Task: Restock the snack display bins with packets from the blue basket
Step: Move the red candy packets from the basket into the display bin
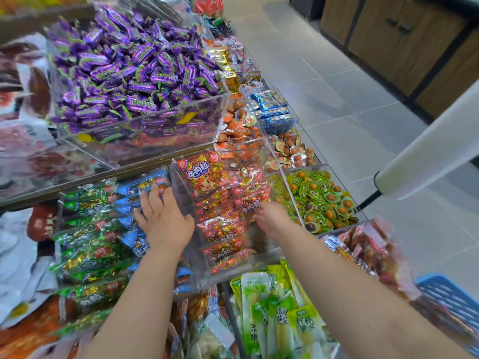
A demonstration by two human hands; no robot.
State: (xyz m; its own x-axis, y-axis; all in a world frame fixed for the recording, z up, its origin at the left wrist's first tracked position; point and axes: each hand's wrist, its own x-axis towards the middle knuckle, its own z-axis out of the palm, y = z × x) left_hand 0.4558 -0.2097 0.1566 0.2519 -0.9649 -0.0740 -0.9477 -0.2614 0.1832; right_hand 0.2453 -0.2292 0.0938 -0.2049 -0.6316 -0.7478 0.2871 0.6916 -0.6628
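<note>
Both hands worked at the near-full red-packet bin (182,193): left hand (166,220), grip released, flat on blue packets (149,182) just left of it; right hand (272,219) inside it, grip too blurred to tell; blue basket (449,294) right of it, restocking judged unfinished.

Bare left forearm (134,294) and right forearm (350,288) run to the lower frame edge; left grip (166,221) and right grip (274,221) likewise bare.
</note>
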